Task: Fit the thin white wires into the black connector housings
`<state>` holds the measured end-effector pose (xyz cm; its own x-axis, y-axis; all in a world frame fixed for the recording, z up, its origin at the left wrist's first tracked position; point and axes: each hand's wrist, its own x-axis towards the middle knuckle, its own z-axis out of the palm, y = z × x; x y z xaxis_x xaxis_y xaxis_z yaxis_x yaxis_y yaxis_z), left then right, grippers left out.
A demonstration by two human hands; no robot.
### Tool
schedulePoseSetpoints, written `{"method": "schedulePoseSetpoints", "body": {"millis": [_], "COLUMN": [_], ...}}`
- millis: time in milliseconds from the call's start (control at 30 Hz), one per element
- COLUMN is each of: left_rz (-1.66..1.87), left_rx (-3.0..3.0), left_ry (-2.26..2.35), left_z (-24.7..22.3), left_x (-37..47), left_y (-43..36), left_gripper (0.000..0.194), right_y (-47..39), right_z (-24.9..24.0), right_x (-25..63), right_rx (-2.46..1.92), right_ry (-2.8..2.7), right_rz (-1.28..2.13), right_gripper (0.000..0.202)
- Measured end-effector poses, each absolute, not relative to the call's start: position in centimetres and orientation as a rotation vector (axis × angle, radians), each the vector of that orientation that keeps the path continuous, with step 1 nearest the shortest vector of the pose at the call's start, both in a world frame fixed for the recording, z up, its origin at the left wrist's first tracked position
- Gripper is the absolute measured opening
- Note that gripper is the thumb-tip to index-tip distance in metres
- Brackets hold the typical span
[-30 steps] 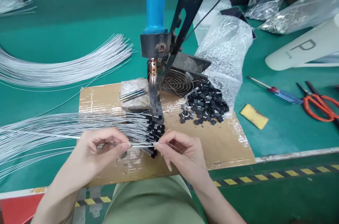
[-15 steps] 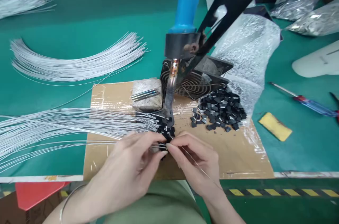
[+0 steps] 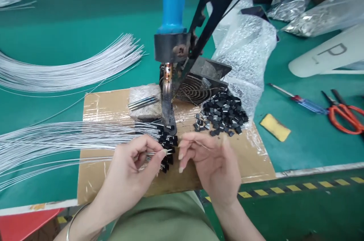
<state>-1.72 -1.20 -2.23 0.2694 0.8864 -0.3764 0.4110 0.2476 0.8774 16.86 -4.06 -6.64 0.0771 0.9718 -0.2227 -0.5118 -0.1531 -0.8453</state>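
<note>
My left hand (image 3: pixel 136 172) pinches a thin white wire between thumb and forefinger, beside the black connectors (image 3: pixel 167 142) at the ends of the long white wires (image 3: pixel 57 136). To the right of these connectors, my right hand (image 3: pixel 212 161) has its fingers apart, palm turned inward. A thin strand passes near its fingers; whether it is held is unclear. The soldering iron (image 3: pixel 167 93), clamped in a black stand, points down at the connectors. A pile of loose small black parts (image 3: pixel 226 112) lies on the cardboard (image 3: pixel 250 157), beyond my right hand.
A second bundle of white wires (image 3: pixel 68 76) lies at the left. Behind the cardboard stand a wrapped block (image 3: pixel 145 108) with metal rods and a round-grilled fan (image 3: pixel 196 89). Rightward are bubble wrap (image 3: pixel 244 51), a yellow sponge (image 3: pixel 275 127), a screwdriver (image 3: pixel 308 104) and orange-handled pliers (image 3: pixel 345 117).
My right hand has opened and moved away from the connectors and my left fingertips. The view has shifted to the right, bringing the orange-handled tool into sight.
</note>
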Motion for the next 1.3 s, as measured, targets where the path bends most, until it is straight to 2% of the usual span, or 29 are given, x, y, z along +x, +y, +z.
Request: {"method": "schedulePoseSetpoints", "body": {"millis": [67,200,300,933,1300], "left_rz": [0.522,0.534,0.541,0.659,0.657], "left_rx": [1.344,1.344,1.306,1.331,1.37], "left_ry": [1.336,1.352,1.331,1.34,1.357], "left_z": [-2.3,-2.3,-2.3,-2.4,-2.6], "left_x": [-1.7,-1.8,-1.9,-1.2,-1.2], "left_y": [-1.2,-1.2,-1.2,-1.8,-1.9], "left_gripper": [0.022,0.023,0.024,0.018,0.022], "right_y": [-4.1,-4.5,-4.6,-4.4,-4.2], "right_z": [-6.6,-6.6,-6.4,-7.0,-7.1], "right_x": [16.6,15.5,15.0,14.4,14.8], "right_rx": [-1.04,-1.148,-1.124,-0.972,-0.943], "right_ry": [-0.633,-0.781,-0.801,-0.546,-0.472], "right_rz": [1.485,1.411,1.411,1.585,1.653], "right_gripper": [0.056,0.028,0.017,0.008,0.007]}}
